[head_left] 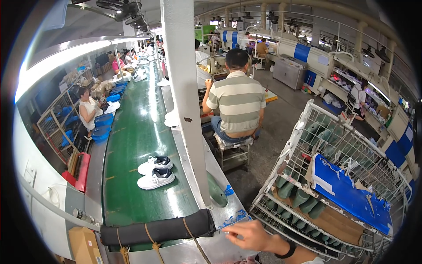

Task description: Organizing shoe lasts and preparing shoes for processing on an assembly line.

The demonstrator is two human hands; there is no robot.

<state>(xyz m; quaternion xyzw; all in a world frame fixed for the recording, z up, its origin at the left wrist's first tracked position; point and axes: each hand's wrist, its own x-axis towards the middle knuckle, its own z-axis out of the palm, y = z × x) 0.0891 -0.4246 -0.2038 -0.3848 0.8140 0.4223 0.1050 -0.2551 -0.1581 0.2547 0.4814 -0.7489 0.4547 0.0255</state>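
Observation:
My right hand (249, 235), with a black band at the wrist, reaches in from the lower right above the metal ledge. Its fingers are partly stretched and apart, and I see nothing held in them. Beside the fingertips ends a black padded roll (154, 231), tied with tan cords across the near end of the green conveyor belt (127, 193). A pair of white sneakers with dark linings lies on the belt: the nearer sneaker (156, 179) and the farther sneaker (154, 164). My left hand is out of view.
A green shoe last (216, 191) rests on the ledge behind a white pillar (182, 88). At right stands a wire rack (281, 163) of green lasts, with a blue board (347, 189) on it. A seated person (239, 101) is ahead; a cardboard box (83, 244) is lower left.

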